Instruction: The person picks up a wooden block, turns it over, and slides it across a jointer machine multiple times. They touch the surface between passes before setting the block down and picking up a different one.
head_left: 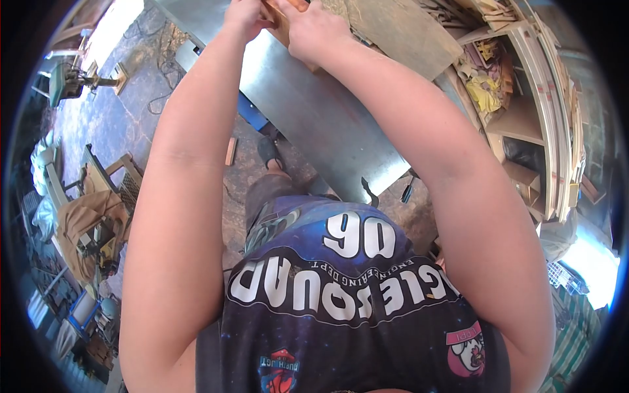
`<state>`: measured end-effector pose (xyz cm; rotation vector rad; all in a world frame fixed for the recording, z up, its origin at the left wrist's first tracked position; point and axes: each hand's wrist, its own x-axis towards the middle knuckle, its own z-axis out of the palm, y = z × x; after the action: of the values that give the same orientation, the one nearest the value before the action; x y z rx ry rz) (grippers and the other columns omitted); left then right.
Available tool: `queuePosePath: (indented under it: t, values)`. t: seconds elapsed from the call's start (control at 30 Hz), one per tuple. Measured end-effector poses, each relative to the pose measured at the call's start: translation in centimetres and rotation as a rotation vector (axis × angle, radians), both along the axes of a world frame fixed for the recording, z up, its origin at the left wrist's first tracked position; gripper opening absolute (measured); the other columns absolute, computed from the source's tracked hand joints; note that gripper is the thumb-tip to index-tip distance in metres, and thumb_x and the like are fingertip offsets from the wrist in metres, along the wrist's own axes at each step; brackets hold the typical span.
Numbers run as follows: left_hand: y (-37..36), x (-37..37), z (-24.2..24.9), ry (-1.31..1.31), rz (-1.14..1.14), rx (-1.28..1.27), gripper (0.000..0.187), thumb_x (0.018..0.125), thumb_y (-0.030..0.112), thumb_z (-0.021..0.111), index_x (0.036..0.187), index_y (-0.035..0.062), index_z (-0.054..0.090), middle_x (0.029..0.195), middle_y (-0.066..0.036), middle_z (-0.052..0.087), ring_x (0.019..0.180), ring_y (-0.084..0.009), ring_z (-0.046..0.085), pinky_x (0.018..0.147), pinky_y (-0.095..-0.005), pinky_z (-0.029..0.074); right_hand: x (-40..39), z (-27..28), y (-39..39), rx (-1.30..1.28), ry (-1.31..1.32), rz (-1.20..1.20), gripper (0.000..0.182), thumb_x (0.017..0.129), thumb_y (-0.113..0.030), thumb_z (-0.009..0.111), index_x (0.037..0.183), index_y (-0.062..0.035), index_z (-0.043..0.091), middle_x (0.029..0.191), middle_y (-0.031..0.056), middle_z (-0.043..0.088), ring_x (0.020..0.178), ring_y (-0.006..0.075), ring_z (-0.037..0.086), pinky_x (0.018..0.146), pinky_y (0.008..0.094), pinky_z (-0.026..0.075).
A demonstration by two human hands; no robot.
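Both arms stretch forward to the top edge of the head view, where my hands are partly cut off. A narrow piece of wood (pixel 281 31) lies at an angle on a smooth metal machine table (pixel 327 124). My left hand (pixel 248 18) is closed at its left side, with fingertips against the wood. Over its right side, my right hand (pixel 317 29) is closed with the thumb along the top. The near end of the wood shows just below my right hand. Its far end is out of view.
A wide wooden panel (pixel 400 33) lies right of the metal table. Farther right stands a shelf unit (pixel 524 121) with wood scraps. A green machine (pixel 64 84) is at the far left. Below it, brown cloth (pixel 92 226) covers clutter. A small wood offcut (pixel 231 151) lies on the floor.
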<state>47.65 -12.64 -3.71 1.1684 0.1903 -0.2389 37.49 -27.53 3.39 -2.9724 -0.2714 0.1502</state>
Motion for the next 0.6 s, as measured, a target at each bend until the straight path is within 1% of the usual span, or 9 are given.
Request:
queuePosePath:
  t: [0.2,0.27,0.37,0.47,0.57,0.6]
  values:
    - [0.7,1.0,0.0,-0.022,-0.048,-0.030,0.045,0.102,0.024,0.067,0.143,0.0245,0.048,0.125,-0.008,0.068,0.108,-0.0342,0.071,0.081,-0.0610,0.059,0.6,0.7,0.5,0.027,-0.003,-0.013,0.060,0.102,-0.025,0.056,0.159,-0.0198,0.040,0.123,0.0260,0.062,0.107,0.0411,0.072,0.091,0.0496,0.060]
    - [0.8,1.1,0.4,-0.014,-0.039,-0.006,0.044,0.103,0.025,0.067,0.143,0.0249,0.048,0.126,-0.007,0.068,0.110,-0.0342,0.070,0.082,-0.0623,0.059,1.3,0.3,0.7,0.015,0.011,-0.015,0.060,0.101,-0.026,0.056,0.159,-0.0200,0.040,0.124,0.0257,0.062,0.107,0.0407,0.073,0.091,0.0495,0.060]
    - [0.9,1.3,0.7,-0.012,-0.037,-0.091,0.044,0.104,0.025,0.066,0.144,0.0254,0.047,0.127,-0.007,0.068,0.110,-0.0339,0.070,0.083,-0.0631,0.058,2.2,-0.3,1.1,-0.008,0.011,-0.018,0.060,0.101,-0.025,0.056,0.159,-0.0197,0.041,0.124,0.0254,0.062,0.106,0.0400,0.073,0.090,0.0493,0.060]
    - [1.0,1.2,1.4,0.011,-0.035,-0.110,0.044,0.104,0.024,0.065,0.144,0.0252,0.047,0.129,-0.007,0.067,0.111,-0.0339,0.070,0.084,-0.0632,0.058,2.6,-0.4,1.4,-0.013,0.003,-0.011,0.059,0.101,-0.025,0.055,0.158,-0.0190,0.041,0.123,0.0252,0.062,0.106,0.0396,0.073,0.090,0.0490,0.060]
    - [1.2,1.5,2.0,0.038,-0.025,-0.013,0.044,0.104,0.023,0.065,0.145,0.0252,0.046,0.131,-0.007,0.066,0.113,-0.0348,0.069,0.086,-0.0654,0.057,3.0,-0.4,1.6,-0.019,-0.014,-0.001,0.059,0.101,-0.025,0.055,0.158,-0.0182,0.041,0.122,0.0251,0.063,0.106,0.0395,0.073,0.090,0.0489,0.060]
    - [1.3,1.8,1.8,0.031,-0.025,-0.023,0.044,0.104,0.023,0.064,0.145,0.0251,0.046,0.131,-0.007,0.067,0.113,-0.0351,0.069,0.087,-0.0661,0.056,3.2,-0.5,1.7,-0.023,-0.022,0.002,0.059,0.101,-0.025,0.055,0.158,-0.0180,0.042,0.122,0.0251,0.063,0.105,0.0395,0.073,0.090,0.0489,0.060]
